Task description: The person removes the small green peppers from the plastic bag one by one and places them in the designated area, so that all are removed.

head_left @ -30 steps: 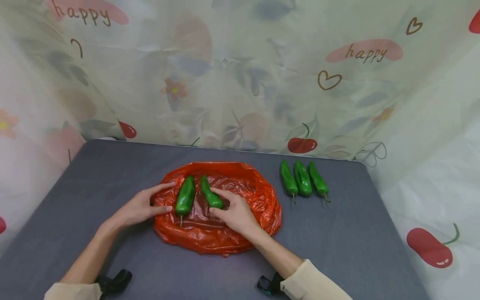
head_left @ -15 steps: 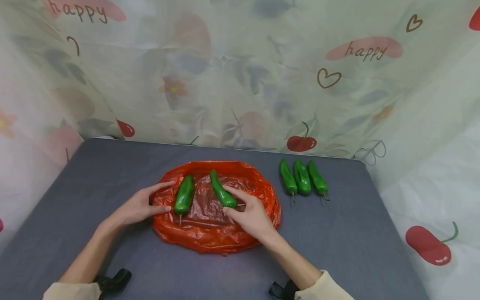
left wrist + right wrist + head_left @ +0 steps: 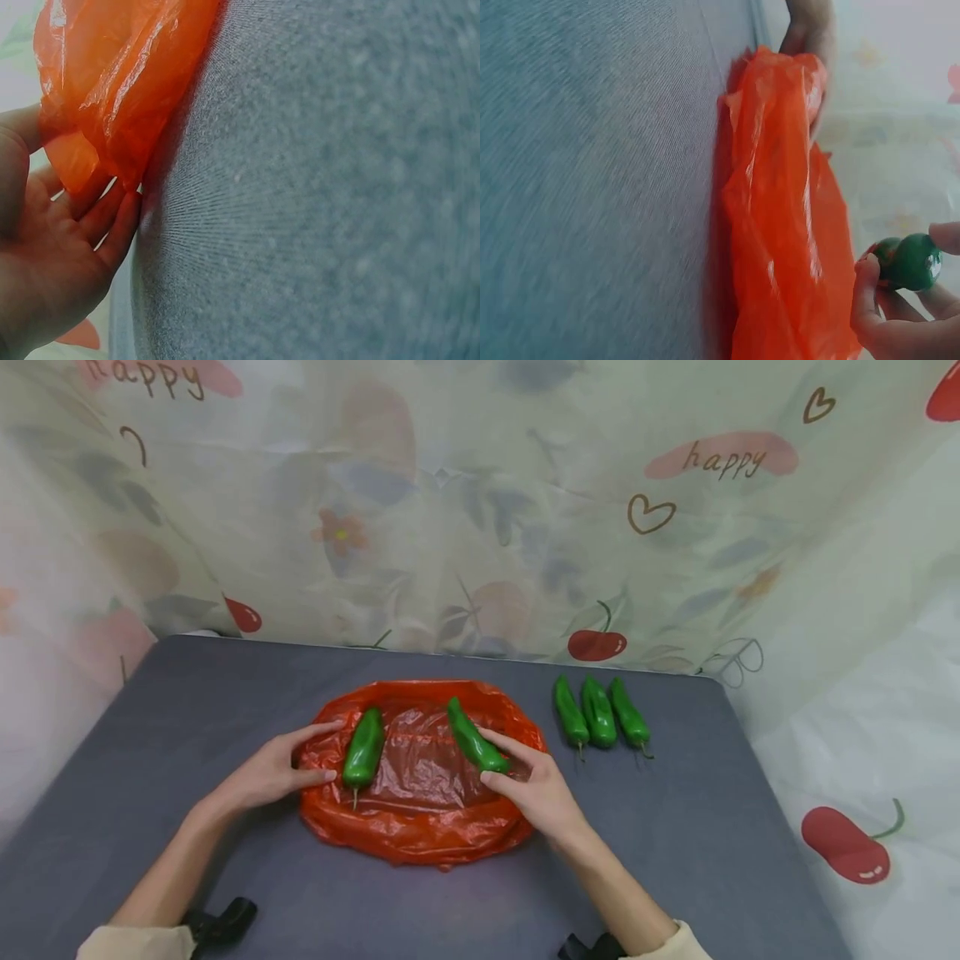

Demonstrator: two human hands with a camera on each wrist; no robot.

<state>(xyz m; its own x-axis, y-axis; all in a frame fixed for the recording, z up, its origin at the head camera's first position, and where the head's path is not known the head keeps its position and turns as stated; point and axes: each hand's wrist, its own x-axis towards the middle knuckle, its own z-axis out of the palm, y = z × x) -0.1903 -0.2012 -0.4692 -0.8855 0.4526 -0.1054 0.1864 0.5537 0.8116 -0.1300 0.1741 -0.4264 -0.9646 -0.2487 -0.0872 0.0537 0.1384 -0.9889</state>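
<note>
In the head view, a crumpled red-orange plastic bag [image 3: 412,845] lies spread wide. My left hand [image 3: 262,770] holds its left rim, with thumb and index finger over the edge; in the left wrist view the other fingers [image 3: 120,229] reach behind the plastic. Just inside that rim lies a green chili pepper [image 3: 364,750], stem toward me. My right hand [image 3: 542,795] pinches a second green pepper [image 3: 471,737] near its stem end, between thumb and fingers, over the bag's right half. The right wrist view shows this pepper [image 3: 917,262] end-on, raised beside the bag's rim.
Three more green peppers [image 3: 599,714] lie side by side on the grey tabletop [image 3: 675,827], right of the bag. A printed curtain [image 3: 480,510] hangs behind the table and along its sides. Each wrist wears a black camera mount [image 3: 222,923].
My right hand has moved to the right over the bag, carrying its pepper away from the other one. The left hand stays at the left rim. The head view has shifted slightly.
</note>
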